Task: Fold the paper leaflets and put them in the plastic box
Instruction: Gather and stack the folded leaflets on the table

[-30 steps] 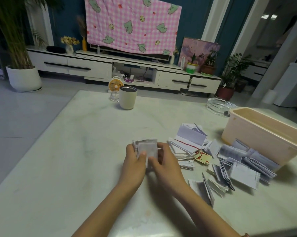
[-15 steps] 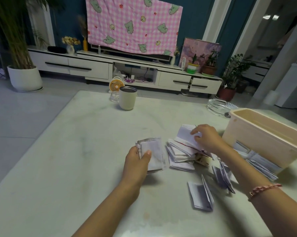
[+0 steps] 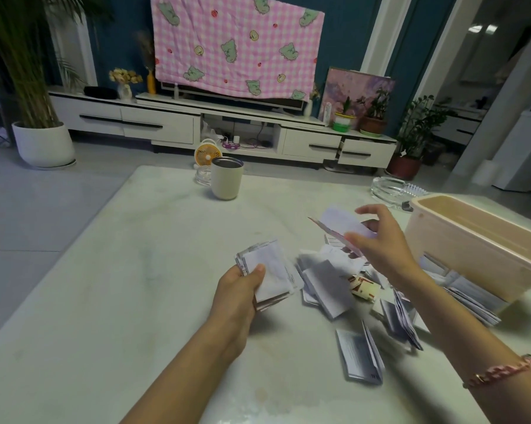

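My left hand (image 3: pixel 238 290) grips a stack of folded leaflets (image 3: pixel 270 272) just above the table's middle, thumb on top. My right hand (image 3: pixel 380 243) pinches one white leaflet (image 3: pixel 340 223) with a red edge, lifted above the loose pile of leaflets (image 3: pixel 328 276). More folded leaflets (image 3: pixel 360 354) lie scattered towards the near right. The beige plastic box (image 3: pixel 472 249) stands at the right edge of the table, right of my right hand; its inside is not visible from here.
On the white marble table (image 3: pixel 105 301), a beige cup (image 3: pixel 226 178) and a small glass dish (image 3: pixel 203 175) stand at the far edge. A glass ashtray (image 3: pixel 389 189) sits behind the box. More leaflets (image 3: pixel 472 304) lie under the box's front side.
My right hand left the stack, reached right to the loose pile and lifted one leaflet off it. My left hand kept hold of the stack.
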Available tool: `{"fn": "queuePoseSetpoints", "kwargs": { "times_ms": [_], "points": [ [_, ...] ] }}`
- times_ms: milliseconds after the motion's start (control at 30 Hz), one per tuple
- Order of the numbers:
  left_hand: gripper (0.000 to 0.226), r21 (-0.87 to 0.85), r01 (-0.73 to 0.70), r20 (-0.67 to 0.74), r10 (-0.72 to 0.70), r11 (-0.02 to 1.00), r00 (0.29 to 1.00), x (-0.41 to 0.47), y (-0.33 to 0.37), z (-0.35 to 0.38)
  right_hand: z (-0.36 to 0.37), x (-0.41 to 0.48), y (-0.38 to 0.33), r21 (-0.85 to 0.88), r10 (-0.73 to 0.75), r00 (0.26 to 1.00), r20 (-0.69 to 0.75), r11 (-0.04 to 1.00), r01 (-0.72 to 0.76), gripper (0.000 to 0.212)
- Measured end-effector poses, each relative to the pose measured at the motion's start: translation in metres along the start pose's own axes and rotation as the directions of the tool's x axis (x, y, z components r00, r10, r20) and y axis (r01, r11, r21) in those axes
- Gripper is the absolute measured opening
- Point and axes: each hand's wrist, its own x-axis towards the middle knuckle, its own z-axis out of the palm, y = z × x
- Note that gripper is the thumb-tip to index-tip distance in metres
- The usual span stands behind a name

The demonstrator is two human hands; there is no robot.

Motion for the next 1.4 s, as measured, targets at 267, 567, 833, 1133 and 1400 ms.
{"fn": "queuePoseSetpoints", "kwargs": {
  "times_ms": [267, 567, 833, 1133, 1400],
  "points": [
    [0.022, -0.246, 0.084, 0.218, -0.029, 0.966, 0.975, -0.009, 0.015, 0.005, 0.029, -0.040, -0.028, 0.205, 0.103, 0.961, 0.258, 0.966, -0.159, 0.012],
    [0.018, -0.018, -0.083, 0.103, 0.085, 0.996, 0.991, -0.011, 0.016, -0.003, 0.055, -0.064, -0.041, 0.166, -0.010, 0.935, 0.354, 0.985, -0.053, 0.046],
    [0.019, -0.168, -0.031, 0.148, 0.056, 0.985, 0.987, -0.012, 0.026, -0.005, 0.049, -0.059, -0.037, 0.257, -0.001, 0.958, 0.287, 0.963, -0.076, 0.018],
    [0.018, -0.047, -0.126, -0.015, 0.125, 0.991, 0.992, -0.008, 0.026, -0.013, 0.047, -0.057, -0.035, 0.275, 0.039, 0.988, 0.152, 0.958, -0.080, 0.012],
    [0.021, 0.022, -0.092, 0.020, 0.091, 0.996, 0.996, -0.010, 0.021, -0.009, 0.049, -0.064, -0.040, 0.201, 0.039, 0.949, 0.312, 0.974, -0.106, 0.020]
  ]
}}
